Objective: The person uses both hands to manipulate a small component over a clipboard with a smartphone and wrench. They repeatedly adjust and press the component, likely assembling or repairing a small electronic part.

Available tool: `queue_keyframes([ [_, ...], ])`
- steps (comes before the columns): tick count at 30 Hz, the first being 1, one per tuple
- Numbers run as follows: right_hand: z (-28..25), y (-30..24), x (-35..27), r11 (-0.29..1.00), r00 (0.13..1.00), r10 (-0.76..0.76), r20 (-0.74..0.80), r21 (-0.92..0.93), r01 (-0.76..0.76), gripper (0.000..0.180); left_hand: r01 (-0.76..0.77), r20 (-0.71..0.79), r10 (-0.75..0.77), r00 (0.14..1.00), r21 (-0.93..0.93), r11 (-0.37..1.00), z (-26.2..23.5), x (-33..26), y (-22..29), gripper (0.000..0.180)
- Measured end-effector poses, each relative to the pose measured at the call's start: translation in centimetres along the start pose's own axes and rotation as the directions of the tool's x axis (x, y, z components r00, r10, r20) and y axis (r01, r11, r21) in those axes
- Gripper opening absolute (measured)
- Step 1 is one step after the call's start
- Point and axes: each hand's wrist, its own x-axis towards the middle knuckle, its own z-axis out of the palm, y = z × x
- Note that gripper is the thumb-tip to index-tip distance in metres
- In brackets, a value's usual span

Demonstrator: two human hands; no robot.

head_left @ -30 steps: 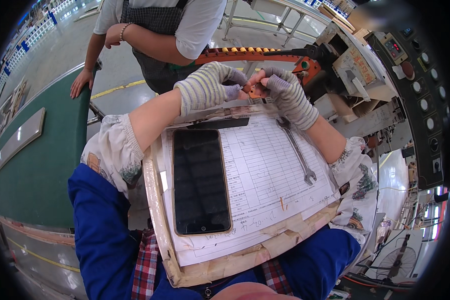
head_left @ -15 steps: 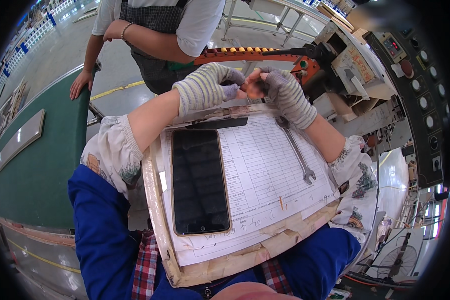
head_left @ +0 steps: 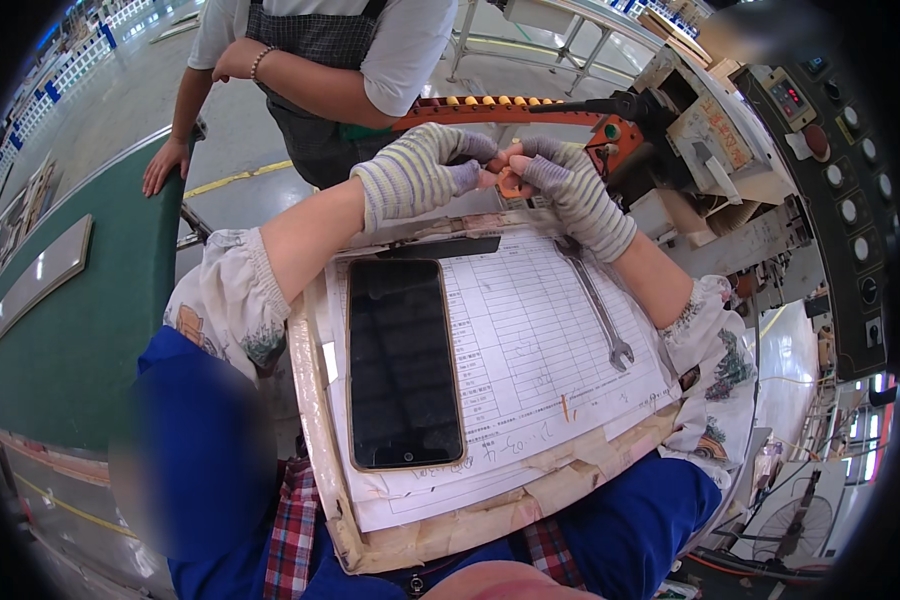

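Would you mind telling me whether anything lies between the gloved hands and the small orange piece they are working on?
Nothing visible does. The left hand and right hand already pinch the small orange piece between their fingertips, above the clipboard. The wrench and phone lie lower on it, apart from the hands.

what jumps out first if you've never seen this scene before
The eye lands first on the black phone lying face up, screen dark, on the left of a paper form on a taped clipboard across the person's lap. A metal wrench lies on the form's right side. Above, the gloved left hand and right hand meet around a small orange part, and another person stands beyond.
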Motion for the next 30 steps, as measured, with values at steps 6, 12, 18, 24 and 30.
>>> queue_keyframes([
  [6,0.0,0.1,-0.2,0.971,0.979,0.163,0.126,0.157,-0.182,0.047,0.059,0.002,-0.06,0.998,-0.223,0.973,0.7,-1.2,2.5,0.028],
  [12,0.6,-0.2,-0.4,0.972,0.987,0.052,0.154,0.219,-0.085,0.042,-0.09,0.001,0.093,0.996,0.252,0.963,1.3,-2.8,5.8,0.027],
  [18,0.5,-0.4,-0.7,0.924,0.98,0.123,0.159,0.343,-0.171,0.034,-0.005,-0.075,0.018,0.997,0.175,0.985,1.3,-2.7,6.3,0.03],
  [24,0.6,-0.4,-0.5,0.973,0.988,0.091,0.122,0.201,-0.114,0.029,0.089,-0.109,-0.066,0.992,0.223,0.971,1.3,-3.0,6.6,0.03],
  [30,0.5,-0.4,-0.6,0.973,0.985,0.148,0.09,0.167,-0.162,0.029,0.153,-0.101,-0.146,0.984,0.064,0.986,1.5,-3.1,7.1,0.03],
])
